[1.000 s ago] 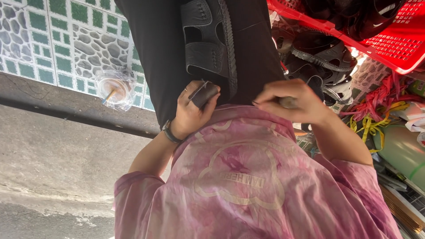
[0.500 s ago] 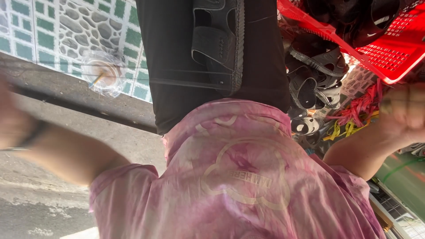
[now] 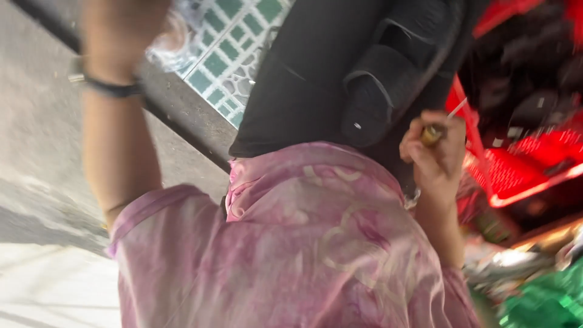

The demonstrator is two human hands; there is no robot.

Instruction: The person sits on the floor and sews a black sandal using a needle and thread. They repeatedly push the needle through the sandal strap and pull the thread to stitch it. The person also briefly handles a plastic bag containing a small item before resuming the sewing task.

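A black strapped sandal lies on my lap against my black trousers, above the hem of my pink patterned shirt. My right hand is a fist just right of the sandal's heel, closed on a small yellowish tool with a thin pale stick poking up from it. My left hand is raised at the top left, blurred and partly cut off by the frame edge. A dark band circles that wrist. Whether this hand holds anything is not visible.
A red plastic basket of dark footwear stands at the right, with a green object and clutter below it. Green and white patterned tiles and a crumpled clear plastic bag lie beyond a dark kerb. Grey pavement is at the left.
Both hands were together at the sandal, then swung apart. Now my left arm is lifted high at the left and my right hand is back beside the sandal. The view has tilted.
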